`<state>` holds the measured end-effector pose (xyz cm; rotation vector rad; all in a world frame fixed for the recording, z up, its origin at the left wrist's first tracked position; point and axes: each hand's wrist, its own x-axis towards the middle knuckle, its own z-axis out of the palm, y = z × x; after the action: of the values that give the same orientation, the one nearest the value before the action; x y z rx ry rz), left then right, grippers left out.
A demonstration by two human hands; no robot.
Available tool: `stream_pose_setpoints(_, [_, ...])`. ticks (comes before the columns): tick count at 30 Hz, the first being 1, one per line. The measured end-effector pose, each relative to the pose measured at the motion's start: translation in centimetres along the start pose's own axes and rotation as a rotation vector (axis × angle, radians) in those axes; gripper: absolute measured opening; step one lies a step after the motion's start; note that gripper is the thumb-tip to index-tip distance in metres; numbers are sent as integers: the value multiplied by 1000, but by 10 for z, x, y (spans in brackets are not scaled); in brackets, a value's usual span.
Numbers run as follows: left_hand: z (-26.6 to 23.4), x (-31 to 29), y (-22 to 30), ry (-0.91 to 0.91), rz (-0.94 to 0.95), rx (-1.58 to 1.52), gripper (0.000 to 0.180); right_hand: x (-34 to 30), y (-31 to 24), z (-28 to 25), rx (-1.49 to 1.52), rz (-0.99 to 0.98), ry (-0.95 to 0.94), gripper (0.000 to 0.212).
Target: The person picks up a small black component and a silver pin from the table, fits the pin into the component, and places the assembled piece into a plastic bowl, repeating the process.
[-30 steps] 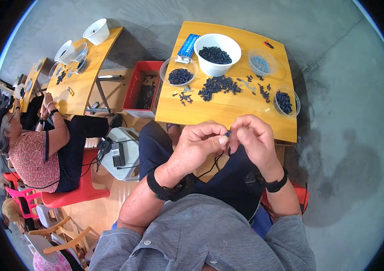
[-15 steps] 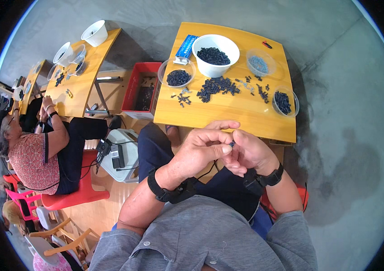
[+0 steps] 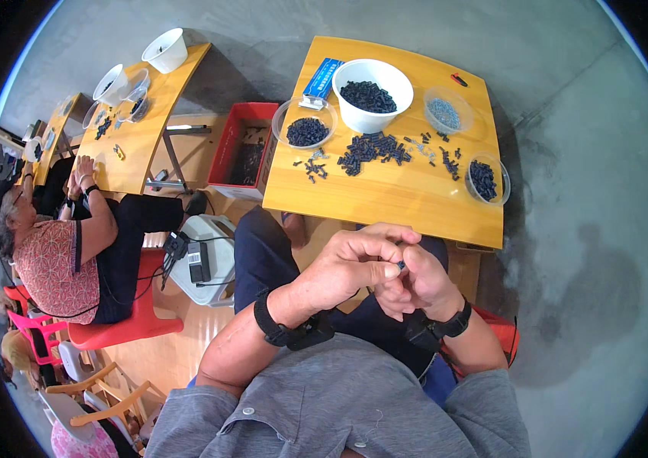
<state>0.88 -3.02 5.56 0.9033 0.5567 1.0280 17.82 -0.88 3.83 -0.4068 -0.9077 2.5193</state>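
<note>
In front of my lap, just off the table's near edge, my two hands meet around a small dark blue-black piece. Thumb and fingertips of my left hand pinch it from the left. My right hand is closed against its other side, fingers curled underneath. Most of the piece is covered, so its exact kind cannot be made out. On the yellow table beyond lies a loose heap of similar small dark plastic parts. Scattered dark and grey bits lie left of the heap.
On the table stand a white tub of dark parts, a clear bowl and a clear cup of dark parts, a bowl of light-blue bits, and a blue box. A red carton stands left; another person sits beyond.
My hands, still together around the small piece, have shifted slightly right and lower in view. The table appears shifted slightly right. At left, the other person's hands have come flatter together.
</note>
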Motion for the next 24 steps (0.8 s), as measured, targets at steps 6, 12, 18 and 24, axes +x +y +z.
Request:
stream_pose_setpoints(6, [-3,4,0,-18,23,88,14,2,-3,12,6,61,171,38])
stream_pose_setpoints(12, [-5,4,5,7,-35,73,16,15,9,23,197,39,304,40])
stream_pose_setpoints(18, [-25,0,-6,73,-203,7,16,21,36,8,344,-7,245,38])
stream_pose_setpoints(24, [-17,13,-13,38,-229,-56,35,9,-9,-8,-134,6,548,40])
